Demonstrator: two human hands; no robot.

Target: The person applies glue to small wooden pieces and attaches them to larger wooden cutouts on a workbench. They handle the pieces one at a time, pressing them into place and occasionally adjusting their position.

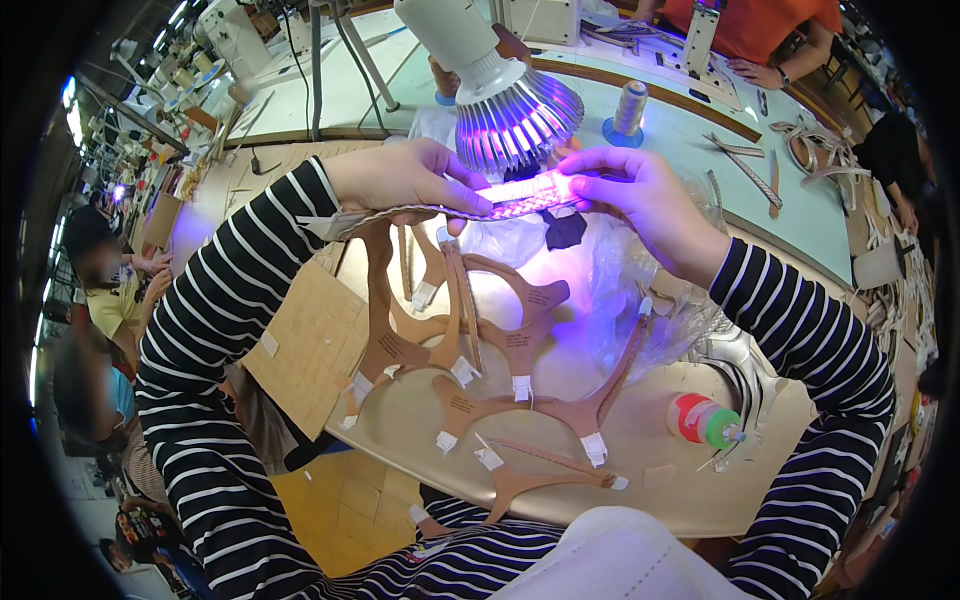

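Note:
Both hands stretch a narrow braided strap (520,206) just below a ribbed lamp head (518,118) that throws violet light on it. My left hand (412,178) pinches the strap's middle, and a pale end of it trails left past the wrist. My right hand (640,196) grips the other end between thumb and fingers. Beneath my hands lie several tan, branching sandal upper pieces (520,340) with white-taped ends, spread over the beige work table (640,500). A small black patch (565,229) shows under the strap, near crumpled clear plastic (660,320).
A red and green bottle (707,420) lies at the right of the table. Flat cardboard (305,345) is on the left. Beyond the lamp stands a thread cone (627,112) on a pale bench. A co-worker in orange (755,35) sits across; other people are at far left.

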